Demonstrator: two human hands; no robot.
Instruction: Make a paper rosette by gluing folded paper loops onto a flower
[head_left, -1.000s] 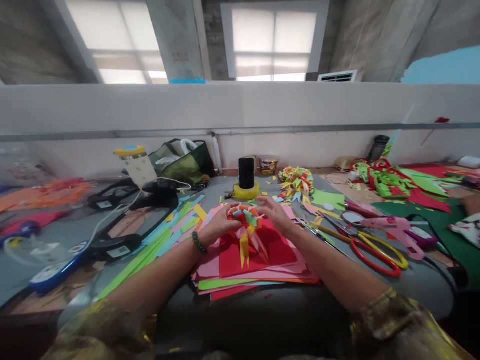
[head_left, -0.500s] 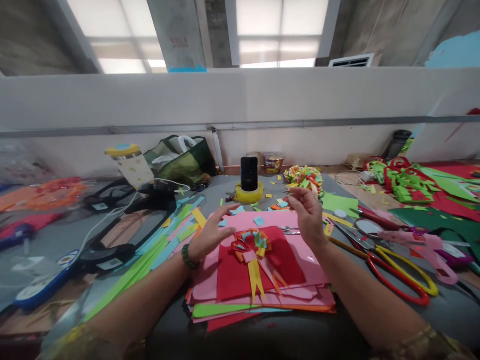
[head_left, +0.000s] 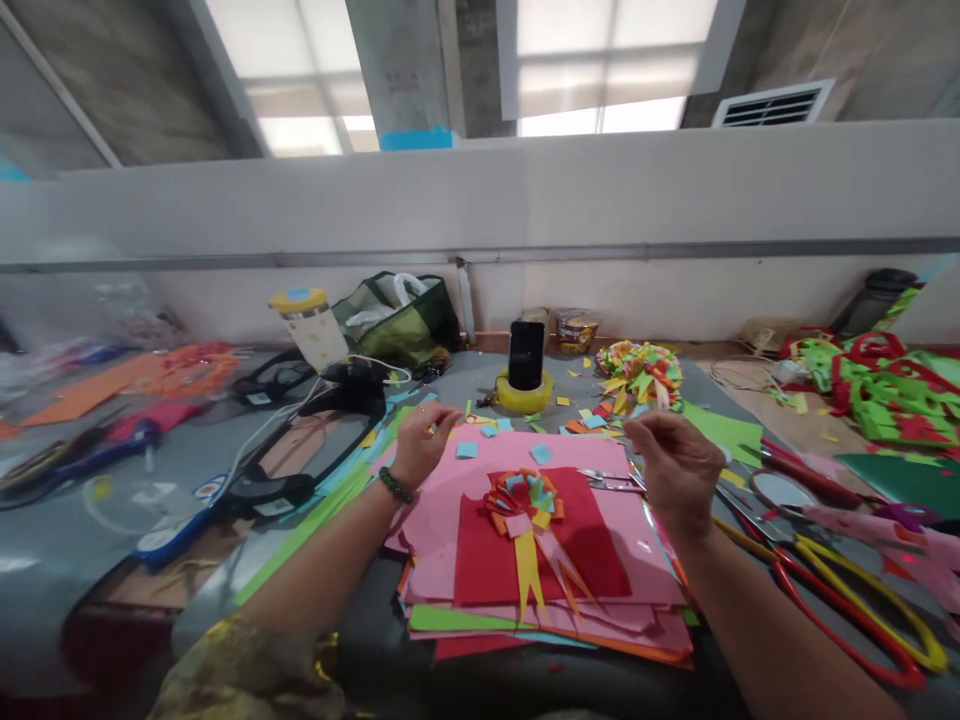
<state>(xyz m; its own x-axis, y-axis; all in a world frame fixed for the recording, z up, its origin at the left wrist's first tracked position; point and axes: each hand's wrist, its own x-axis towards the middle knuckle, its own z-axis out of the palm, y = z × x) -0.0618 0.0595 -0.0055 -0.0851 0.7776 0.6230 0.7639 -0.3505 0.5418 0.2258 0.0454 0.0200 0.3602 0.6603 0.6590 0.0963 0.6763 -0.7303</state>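
Note:
A rosette (head_left: 529, 500) of orange, red and blue strips with forked yellow and pink tails lies on a red felt sheet (head_left: 600, 570). Beneath it are several coloured sheets, with a pink sheet (head_left: 435, 500) uppermost. My left hand (head_left: 421, 442) is raised over the pink sheet's left edge, fingers curled together; what they hold, if anything, is hidden. On the right, my right hand (head_left: 675, 468) pinches with thumb and fingers, and I cannot make out anything between them. Small metal snips (head_left: 611, 481) lie just left of it. Small blue squares (head_left: 466, 450) rest on the pink sheet.
Large scissors (head_left: 847, 610) with red and yellow handles and a pink glue gun (head_left: 892, 535) lie at right. A phone (head_left: 526, 352) stands in a yellow tape roll (head_left: 523, 395). Behind are a colourful pom-pom pile (head_left: 641, 375), a green bag (head_left: 405, 325) and a tumbler (head_left: 311, 330).
My view has swung left, so things appear further right. My left hand's spread fingers have curled together. My right hand stays pinched, now turned lower beside the snips.

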